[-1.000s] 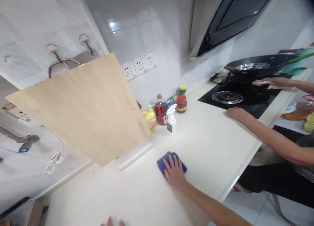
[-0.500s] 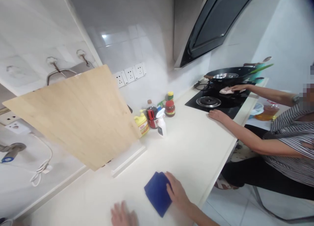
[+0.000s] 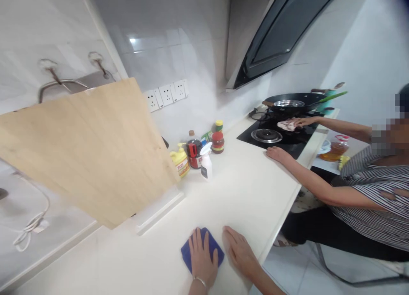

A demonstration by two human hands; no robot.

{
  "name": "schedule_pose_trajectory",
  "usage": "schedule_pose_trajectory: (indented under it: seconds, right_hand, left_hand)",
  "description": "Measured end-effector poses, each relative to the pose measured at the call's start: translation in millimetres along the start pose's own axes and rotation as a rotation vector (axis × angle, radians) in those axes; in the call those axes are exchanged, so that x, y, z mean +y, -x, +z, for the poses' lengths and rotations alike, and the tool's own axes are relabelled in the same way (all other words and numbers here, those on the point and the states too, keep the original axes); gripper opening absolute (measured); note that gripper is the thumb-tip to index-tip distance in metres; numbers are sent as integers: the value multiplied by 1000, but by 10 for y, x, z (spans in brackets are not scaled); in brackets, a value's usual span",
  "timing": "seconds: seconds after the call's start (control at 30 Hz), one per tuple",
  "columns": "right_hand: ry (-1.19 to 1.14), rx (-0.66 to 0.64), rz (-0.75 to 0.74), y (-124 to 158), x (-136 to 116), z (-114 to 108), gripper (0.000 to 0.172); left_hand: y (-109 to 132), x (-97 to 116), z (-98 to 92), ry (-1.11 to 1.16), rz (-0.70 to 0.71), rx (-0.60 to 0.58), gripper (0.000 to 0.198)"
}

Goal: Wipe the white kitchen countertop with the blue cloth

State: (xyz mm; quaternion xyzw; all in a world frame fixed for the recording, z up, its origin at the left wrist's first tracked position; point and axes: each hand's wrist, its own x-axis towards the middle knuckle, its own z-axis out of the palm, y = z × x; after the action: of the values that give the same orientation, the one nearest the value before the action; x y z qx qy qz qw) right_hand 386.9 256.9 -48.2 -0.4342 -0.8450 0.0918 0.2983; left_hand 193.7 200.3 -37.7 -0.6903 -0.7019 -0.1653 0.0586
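A folded dark blue cloth [image 3: 212,244] lies on the white countertop [image 3: 153,261] near the lower middle of the view. My left hand [image 3: 203,261] rests flat on top of it, fingers spread and covering its middle. Just to the right of the cloth, my right hand [image 3: 241,253] touches the countertop with its fingers stretched out and nothing held. A small gap separates it from the cloth.
Along the wall stand a yellow detergent bottle [image 3: 180,162], a white spray bottle [image 3: 206,163], a dark sauce bottle [image 3: 194,152] and a red-lidded jar [image 3: 218,143]. A wooden board [image 3: 92,154] leans at left. A co-worker's hand [image 3: 303,122] holds a rag [image 3: 287,125] on the cooktop [image 3: 252,133].
My left hand has come up and right onto the cloth. My right hand has let go of the cloth and moved slightly right of it. The co-worker's rag has shifted a little.
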Motion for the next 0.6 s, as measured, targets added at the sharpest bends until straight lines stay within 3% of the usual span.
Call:
schedule_pose_trajectory:
  seconds: [0.17, 0.3, 0.43, 0.6]
  right_hand:
    - [-2, 2, 25, 8, -4, -42, 58]
    - [-8, 19, -1, 49, 40, -5, 56]
    - [-12, 37, -27, 72, 70, 27, 54]
    - [6, 37, -39, 118, 106, 59, 53]
  left_hand:
    - [24, -32, -56, 26, 31, -5, 64]
    - [256, -248, -223, 15, 55, -6, 64]
    - [601, -697, -452, -35, 61, -1, 61]
    - [913, -1499, -781, -52, 44, -24, 54]
